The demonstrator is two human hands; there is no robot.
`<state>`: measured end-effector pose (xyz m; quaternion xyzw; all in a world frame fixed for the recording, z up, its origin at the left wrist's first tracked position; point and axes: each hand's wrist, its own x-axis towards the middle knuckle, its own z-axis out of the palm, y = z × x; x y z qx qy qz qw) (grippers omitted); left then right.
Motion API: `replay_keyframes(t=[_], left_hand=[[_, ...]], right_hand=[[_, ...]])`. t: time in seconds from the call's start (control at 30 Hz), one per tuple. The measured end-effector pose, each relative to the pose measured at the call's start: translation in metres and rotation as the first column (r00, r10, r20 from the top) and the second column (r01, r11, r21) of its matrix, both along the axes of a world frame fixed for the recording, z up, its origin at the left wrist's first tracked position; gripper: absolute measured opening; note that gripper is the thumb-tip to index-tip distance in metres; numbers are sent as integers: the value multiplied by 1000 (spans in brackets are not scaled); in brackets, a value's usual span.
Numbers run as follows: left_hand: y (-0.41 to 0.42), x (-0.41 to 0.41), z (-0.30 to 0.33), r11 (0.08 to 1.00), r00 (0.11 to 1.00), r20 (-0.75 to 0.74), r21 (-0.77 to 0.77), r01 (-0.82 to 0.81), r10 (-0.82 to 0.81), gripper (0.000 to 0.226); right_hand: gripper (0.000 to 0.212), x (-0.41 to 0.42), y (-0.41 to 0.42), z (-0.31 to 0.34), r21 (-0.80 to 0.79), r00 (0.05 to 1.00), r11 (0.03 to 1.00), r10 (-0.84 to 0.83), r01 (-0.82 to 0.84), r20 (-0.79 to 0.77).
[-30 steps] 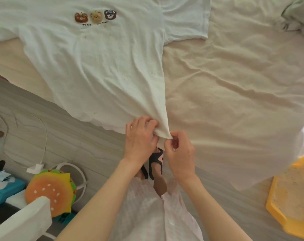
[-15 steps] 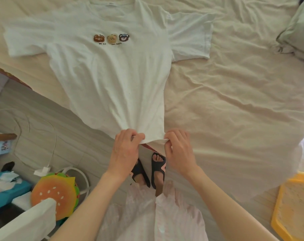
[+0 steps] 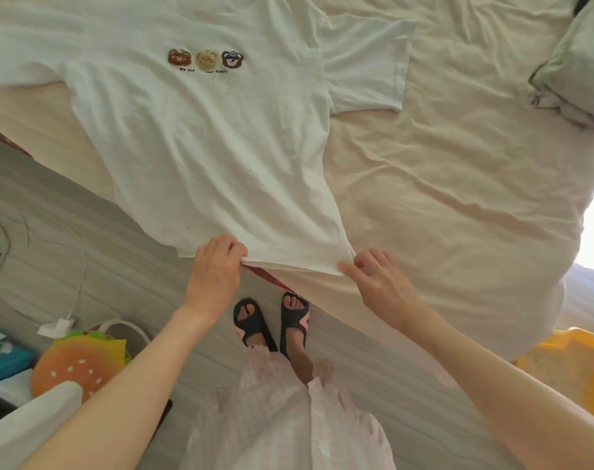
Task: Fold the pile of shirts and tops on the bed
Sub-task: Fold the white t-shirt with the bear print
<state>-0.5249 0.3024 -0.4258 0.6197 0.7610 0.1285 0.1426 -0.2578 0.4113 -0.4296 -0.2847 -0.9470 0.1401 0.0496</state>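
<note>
The shirt (image 3: 200,147) lies face up on the bed (image 3: 458,184), collar away from us, its long axis running straight out from our hands, its hem overhanging the bed's near edge. Our left hand (image 3: 214,269) curls over the hem and grips it; our right hand (image 3: 380,283) pinches the hem's right corner with loosely bent fingers. Both sit equally near, so any fold likely goes away from us.

Home bedroom: sheeted bed (image 3: 458,184), pillow (image 3: 573,69)

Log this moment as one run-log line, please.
fold shirts | both hands, left hand and right hand, pinch T-shirt hem | shirt flat on bed
</note>
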Motion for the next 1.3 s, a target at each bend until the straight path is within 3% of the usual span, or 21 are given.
replay_keyframes(t=[0.17,0.23,0.37,0.47,0.53,0.7,0.8,0.93,1.07,1.17,1.3], left_hand=[[-14,10,-15,997,995,80,-40,66,-63,46],[-25,10,-19,995,993,109,-82,58,-49,56],[-34,1,-17,992,983,170,-95,87,-70,51],[-33,-5,-20,990,975,214,-113,88,-62,52],[-33,-9,-20,989,979,202,-144,44,-14,54],[-33,-38,4,963,967,104,-158,-217,234,36],[-35,-70,21,933,935,7,-61,-355,356,26],[-43,-109,36,859,859,-23,17,-511,511,16],[-34,-121,39,921,911,-150,-5,-389,384,14],[-23,-83,22,955,967,-19,-153,-254,254,28],[4,-19,-8,956,973,147,-263,-133,176,40]], right_hand=[[35,-5,-2,-20,-2,986,1000,-10,10,164],[34,-9,-9,-30,-83,985,995,-43,57,167],[22,-19,-23,-36,-241,975,960,-94,142,201],[14,-28,-28,-34,-274,983,951,-99,140,157],[19,-33,-28,-27,-296,973,926,-218,232,83],[23,-31,-15,16,-393,818,778,-567,490,-103],[23,-21,-3,31,-368,653,628,-754,686,-68],[23,-27,6,54,-408,483,450,-875,794,-25],[21,-45,14,75,-456,360,343,-932,821,-53],[20,-60,13,76,-485,324,326,-942,811,-92],[17,-67,14,67,-513,274,297,-954,805,-121]])
